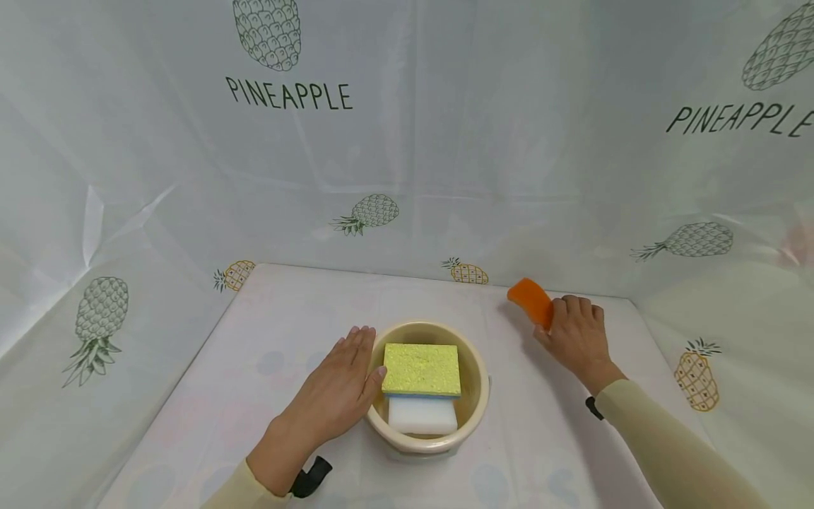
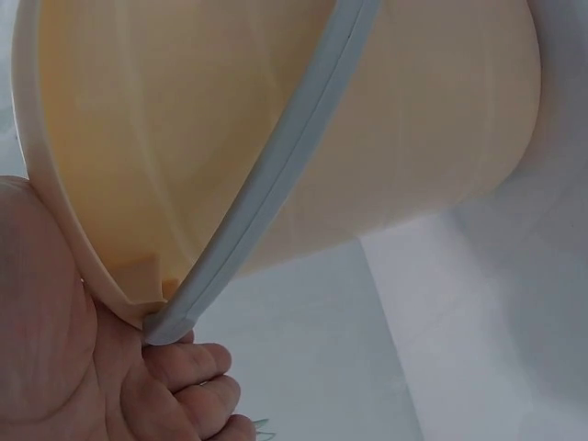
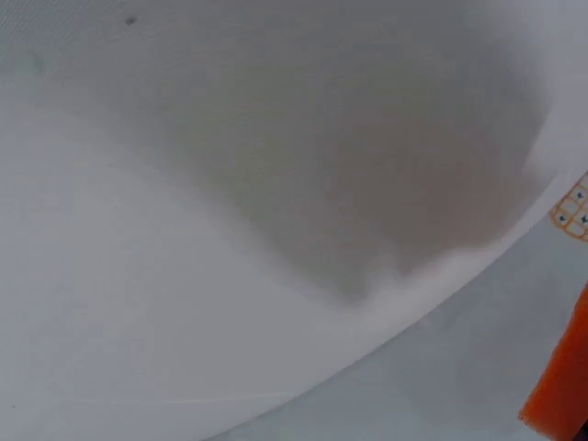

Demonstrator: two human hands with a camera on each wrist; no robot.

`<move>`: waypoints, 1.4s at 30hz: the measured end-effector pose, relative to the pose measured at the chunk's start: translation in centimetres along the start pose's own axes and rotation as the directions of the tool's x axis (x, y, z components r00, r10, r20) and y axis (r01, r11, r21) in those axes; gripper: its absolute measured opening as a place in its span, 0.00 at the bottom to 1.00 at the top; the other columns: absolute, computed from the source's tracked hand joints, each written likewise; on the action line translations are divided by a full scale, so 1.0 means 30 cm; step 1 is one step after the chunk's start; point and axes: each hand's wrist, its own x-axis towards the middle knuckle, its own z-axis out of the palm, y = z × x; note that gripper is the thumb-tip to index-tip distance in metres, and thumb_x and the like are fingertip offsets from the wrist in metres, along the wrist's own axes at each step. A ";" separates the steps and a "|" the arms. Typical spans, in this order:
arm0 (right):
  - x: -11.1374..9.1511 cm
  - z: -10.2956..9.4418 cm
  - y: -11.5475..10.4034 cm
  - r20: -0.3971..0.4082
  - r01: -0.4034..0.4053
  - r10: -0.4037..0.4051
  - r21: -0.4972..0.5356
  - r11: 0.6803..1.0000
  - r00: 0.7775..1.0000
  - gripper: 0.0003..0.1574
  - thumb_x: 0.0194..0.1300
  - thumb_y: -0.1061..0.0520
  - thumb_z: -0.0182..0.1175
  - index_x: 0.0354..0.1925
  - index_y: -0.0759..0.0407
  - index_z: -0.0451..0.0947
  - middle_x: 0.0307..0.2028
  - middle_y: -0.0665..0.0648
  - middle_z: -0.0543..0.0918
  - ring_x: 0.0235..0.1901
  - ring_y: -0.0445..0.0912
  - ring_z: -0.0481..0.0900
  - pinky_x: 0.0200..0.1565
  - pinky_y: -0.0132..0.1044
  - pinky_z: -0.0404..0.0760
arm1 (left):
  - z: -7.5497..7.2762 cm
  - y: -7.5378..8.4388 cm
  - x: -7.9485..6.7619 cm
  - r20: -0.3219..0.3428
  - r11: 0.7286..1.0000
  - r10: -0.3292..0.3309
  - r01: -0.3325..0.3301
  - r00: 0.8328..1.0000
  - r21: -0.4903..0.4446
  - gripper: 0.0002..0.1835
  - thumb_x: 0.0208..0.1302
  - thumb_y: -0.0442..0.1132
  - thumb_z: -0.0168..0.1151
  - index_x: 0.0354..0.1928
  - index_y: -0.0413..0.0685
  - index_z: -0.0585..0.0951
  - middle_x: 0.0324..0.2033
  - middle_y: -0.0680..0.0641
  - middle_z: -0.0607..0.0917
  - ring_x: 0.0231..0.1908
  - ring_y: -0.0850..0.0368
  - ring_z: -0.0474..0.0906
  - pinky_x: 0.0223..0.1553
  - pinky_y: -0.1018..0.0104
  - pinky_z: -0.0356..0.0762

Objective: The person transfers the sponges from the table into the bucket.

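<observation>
A cream bucket (image 1: 478, 404) with a grey handle (image 2: 266, 179) stands on the table. Inside it a yellow sponge (image 1: 421, 367) with a blue underside lies over a white sponge block (image 1: 422, 416). My left hand (image 1: 340, 385) lies against the bucket's left rim, fingers straight and together, the thumb reaching over the edge. In the left wrist view the palm meets the rim beside the handle's end. Off to the right, my right hand (image 1: 577, 336) pinches one end of an orange sponge (image 1: 529, 298) above the table's far right part; the right wrist view catches only its corner (image 3: 559, 390).
A pale cloth covers the table (image 1: 267, 325), whose back edge runs just beyond the orange sponge. Behind and at both sides hangs a white curtain (image 1: 445, 141) printed with pineapples. A shadow falls on the table beneath the right arm.
</observation>
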 end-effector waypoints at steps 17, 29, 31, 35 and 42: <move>0.022 -0.110 -0.117 -0.120 0.120 -0.113 0.049 0.992 0.986 0.33 0.61 0.41 0.59 0.47 0.70 0.71 0.44 0.69 0.75 0.45 0.66 0.72 0.46 0.62 0.74 | 0.006 0.001 0.006 0.006 1.000 0.002 -0.002 1.000 -0.010 0.38 0.85 0.54 0.44 0.81 0.31 0.58 0.80 0.34 0.62 0.82 0.40 0.55 0.82 0.46 0.55; 0.014 -0.314 -0.311 -0.239 0.245 -0.194 0.204 0.948 0.951 0.35 0.63 0.37 0.52 0.49 0.68 0.74 0.45 0.67 0.78 0.44 0.62 0.72 0.43 0.55 0.69 | 0.003 -0.004 0.004 0.008 1.000 0.010 -0.010 1.000 -0.003 0.38 0.85 0.55 0.43 0.81 0.31 0.57 0.80 0.33 0.61 0.82 0.38 0.54 0.82 0.45 0.55; 0.011 -0.350 -0.346 -0.233 0.263 -0.208 0.241 0.934 0.950 0.35 0.64 0.38 0.52 0.50 0.67 0.75 0.46 0.66 0.79 0.45 0.61 0.72 0.45 0.54 0.69 | 0.002 -0.004 0.004 0.011 1.000 0.009 -0.009 1.000 -0.005 0.38 0.85 0.55 0.43 0.81 0.31 0.57 0.80 0.33 0.61 0.82 0.38 0.54 0.82 0.45 0.55; -0.001 -0.413 -0.411 -0.200 0.321 -0.269 0.304 0.897 0.942 0.32 0.65 0.38 0.53 0.52 0.64 0.75 0.47 0.62 0.79 0.48 0.58 0.72 0.49 0.51 0.68 | 0.001 -0.005 0.002 0.020 1.000 0.003 -0.002 1.000 -0.013 0.38 0.85 0.55 0.43 0.81 0.31 0.56 0.80 0.33 0.60 0.82 0.39 0.53 0.82 0.44 0.54; -0.036 -0.474 -0.498 -0.126 0.416 -0.400 0.391 0.821 0.908 0.27 0.58 0.44 0.65 0.52 0.56 0.78 0.48 0.52 0.80 0.51 0.49 0.72 0.54 0.47 0.69 | -0.003 -0.005 0.000 0.026 1.000 -0.002 0.003 1.000 -0.026 0.38 0.85 0.54 0.44 0.81 0.32 0.56 0.80 0.34 0.60 0.82 0.39 0.53 0.82 0.44 0.54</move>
